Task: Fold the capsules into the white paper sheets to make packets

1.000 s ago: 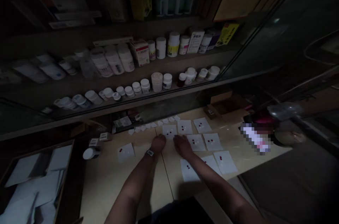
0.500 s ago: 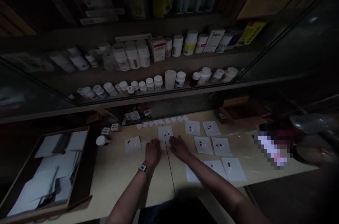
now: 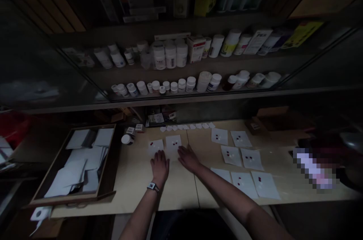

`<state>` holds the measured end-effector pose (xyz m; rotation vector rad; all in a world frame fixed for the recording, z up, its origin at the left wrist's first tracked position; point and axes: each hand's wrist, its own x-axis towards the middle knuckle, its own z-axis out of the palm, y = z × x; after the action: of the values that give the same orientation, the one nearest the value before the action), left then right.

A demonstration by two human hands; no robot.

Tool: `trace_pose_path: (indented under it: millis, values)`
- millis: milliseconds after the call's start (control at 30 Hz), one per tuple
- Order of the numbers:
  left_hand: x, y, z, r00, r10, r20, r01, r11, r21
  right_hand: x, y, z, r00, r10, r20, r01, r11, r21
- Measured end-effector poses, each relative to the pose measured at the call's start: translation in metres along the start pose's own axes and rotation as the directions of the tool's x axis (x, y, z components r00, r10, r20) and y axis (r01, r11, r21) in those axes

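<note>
My left hand [image 3: 159, 168] lies palm down on the table, its fingers stretched out at the lower edge of a white paper sheet [image 3: 159, 142]. Dark red and white pills lie on that sheet. Beside it is another paper sheet [image 3: 170, 140] with pills. At this sheet's lower right corner rests my right hand [image 3: 188, 159], fingers extended and slightly apart. Neither hand grips anything. Right of my right arm, several more sheets with small groups of pills are laid out, among them a sheet [image 3: 232, 160] in the middle row.
A wooden drawer tray [image 3: 107, 164] with stacks of white paper stands at the left. Near it are a white-capped bottle [image 3: 128, 139] and small boxes [image 3: 140, 128]. Small folded papers [image 3: 193, 127] line the back. Above, a shelf [image 3: 181, 98] holds many medicine bottles; a cardboard box [image 3: 279, 122] sits right.
The middle sheet with pills has slid left across the table seam, closer to the left sheet. Both hands have moved left over the table. The camera view has turned left.
</note>
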<state>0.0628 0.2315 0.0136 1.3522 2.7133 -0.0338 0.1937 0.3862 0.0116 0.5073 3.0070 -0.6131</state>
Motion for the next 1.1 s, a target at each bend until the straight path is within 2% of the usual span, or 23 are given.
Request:
trace_pose_path:
  millis: [167, 300, 400, 500, 567, 633, 733, 867, 933, 1000, 1100]
  values:
    - [0.001, -0.014, -0.004, 0.999, -0.007, 0.045, 0.007, 1.0, 0.008, 0.006, -0.016, 0.002, 1.0, 0.007, 0.003, -0.007, 1.0, 0.006]
    - [0.005, -0.02, -0.007, 0.998, -0.011, 0.065, 0.01, 1.0, 0.02, 0.005, -0.016, 0.001, 1.0, 0.019, -0.009, -0.019, 0.999, 0.035]
    - [0.008, -0.02, -0.013, 0.999, 0.004, 0.035, -0.004, 1.0, 0.005, -0.006, 0.003, -0.012, 0.99, 0.125, -0.064, -0.122, 0.991, 0.054]
    - [0.011, -0.007, -0.021, 0.995, 0.097, -0.028, -0.099, 0.994, -0.053, -0.03, 0.041, -0.036, 0.927, 0.349, -0.136, -0.349, 0.937, 0.028]
    - [0.017, 0.012, -0.025, 0.974, 0.22, -0.05, -0.225, 0.968, -0.116, -0.053, 0.069, -0.052, 0.873, 0.461, -0.158, -0.469, 0.883, -0.016]
    - [0.027, 0.041, -0.026, 0.935, 0.352, -0.035, -0.353, 0.919, -0.176, -0.075, 0.094, -0.065, 0.816, 0.546, -0.189, -0.564, 0.824, -0.057]
    - [0.047, 0.096, -0.023, 0.869, 0.494, 0.001, -0.48, 0.846, -0.23, -0.101, 0.117, -0.075, 0.778, 0.602, -0.18, -0.623, 0.775, -0.1]
    - [0.07, 0.163, -0.012, 0.772, 0.633, 0.055, -0.602, 0.757, -0.256, -0.115, 0.126, -0.079, 0.773, 0.623, -0.119, -0.634, 0.759, -0.148]
    - [0.079, 0.186, -0.007, 0.751, 0.658, 0.056, -0.626, 0.737, -0.254, -0.116, 0.128, -0.079, 0.786, 0.611, -0.099, -0.619, 0.771, -0.15]
    - [0.084, 0.201, -0.004, 0.747, 0.662, 0.065, -0.631, 0.736, -0.244, -0.117, 0.129, -0.079, 0.806, 0.586, -0.084, -0.592, 0.794, -0.138]
    - [0.087, 0.209, -0.003, 0.749, 0.66, 0.059, -0.635, 0.74, -0.22, -0.119, 0.132, -0.076, 0.827, 0.558, -0.067, -0.562, 0.818, -0.125]
